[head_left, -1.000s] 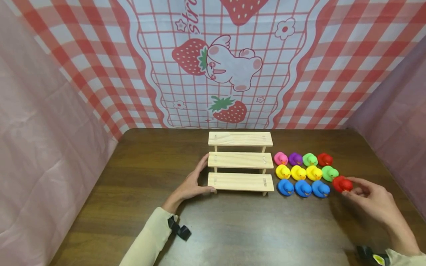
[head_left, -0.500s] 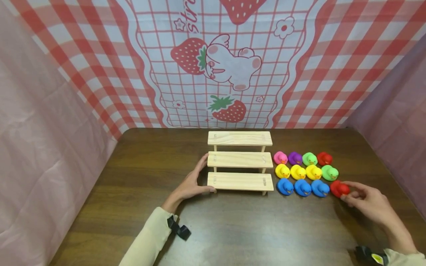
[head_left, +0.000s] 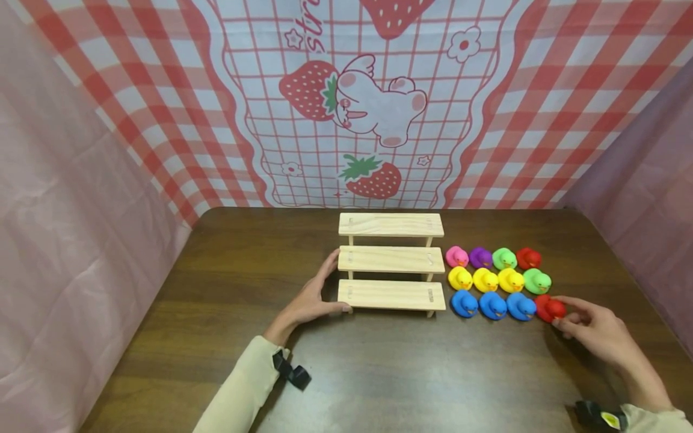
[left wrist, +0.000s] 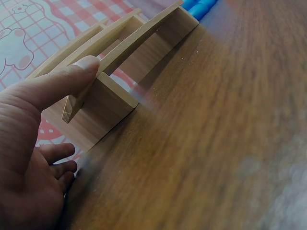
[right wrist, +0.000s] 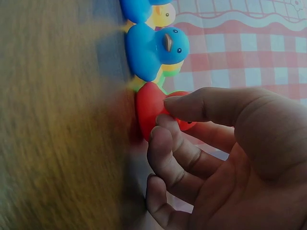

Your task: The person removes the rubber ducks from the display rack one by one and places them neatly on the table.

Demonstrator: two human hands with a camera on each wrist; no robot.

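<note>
My left hand [head_left: 310, 300] touches the left side of a three-tier wooden display stand [head_left: 391, 294]. Its thumb [left wrist: 79, 76] lies straight against the front corner of the lowest tier, while the index finger reaches the middle tier's left end. The lower fingers hang beside the stand, relaxed, in the left wrist view. At the right, my right hand [head_left: 601, 331] pinches a red rubber duck [head_left: 549, 308] between thumb and fingers. That duck sits at the right end of the front row, close beside a blue duck [head_left: 521, 307]; the right wrist view shows it low at the table.
Several more rubber ducks stand in rows right of the stand: yellow ones [head_left: 485, 280] in the middle, with a green duck [head_left: 537, 281] at the end. Behind are pink, purple, green and red ones [head_left: 528, 258]. A strawberry-print cloth [head_left: 373, 120] hangs behind the brown table [head_left: 260, 240].
My right hand has moved the red duck left and slightly down to the end of the blue row, still pinching it. My left hand has stayed at the stand.
</note>
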